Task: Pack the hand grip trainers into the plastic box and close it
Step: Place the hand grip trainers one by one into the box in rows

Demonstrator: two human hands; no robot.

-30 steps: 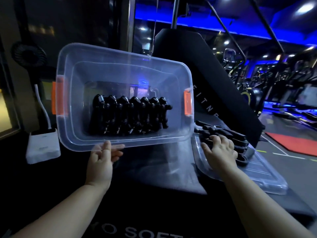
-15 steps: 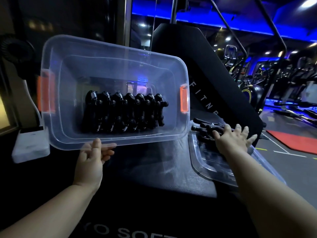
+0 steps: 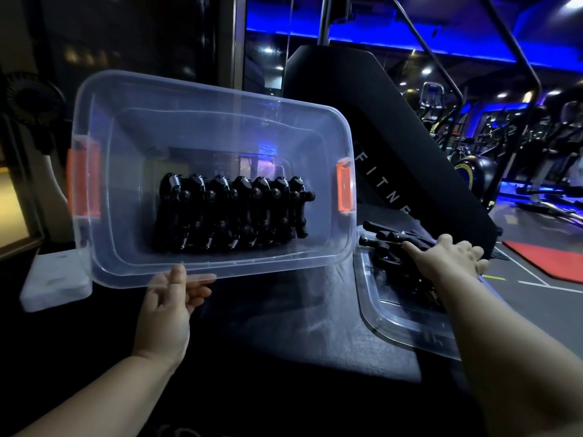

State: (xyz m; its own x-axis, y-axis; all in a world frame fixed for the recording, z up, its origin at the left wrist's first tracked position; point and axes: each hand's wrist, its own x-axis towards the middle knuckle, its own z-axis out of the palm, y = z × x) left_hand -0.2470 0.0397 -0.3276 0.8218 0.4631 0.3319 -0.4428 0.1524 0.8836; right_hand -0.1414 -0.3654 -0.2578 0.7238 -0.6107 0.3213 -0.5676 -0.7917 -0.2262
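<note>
— How are the hands placed?

— The left hand (image 3: 167, 310) reaches up from below and grips the near rim of the plastic box (image 3: 208, 99). The thumb lies on the front of the rim and the fingers are curled behind the clear wall. The box is tipped up on edge, its open side facing the camera. The right hand (image 3: 448, 260) is stretched forward, palm down, with the fingers straight and slightly spread on a loose pile of trainers (image 3: 388, 244).

— Where are the grip trainers?

— A row of black grip trainers (image 3: 233, 216) stands packed side by side against the bottom of the box, between its two orange latches (image 3: 344, 187). The loose pile lies on the clear lid (image 3: 400, 323), which rests flat just to the right of the box.

— Anything hard to make out?

— The right hand's fingertips blend into the dark pile, so I cannot tell whether they hook round a handle. The pile is too dark to count. The near right corner of the lid is hidden by the forearm. A white block (image 3: 53, 279) at the left is partly seen through the box wall.

— Any writing?

— White letters "FITN" run down the slanted black panel (image 3: 394, 171) behind the box, and the rest is cut off by the box. Pale lettering at the bottom edge of the dark mat is unreadable.
</note>
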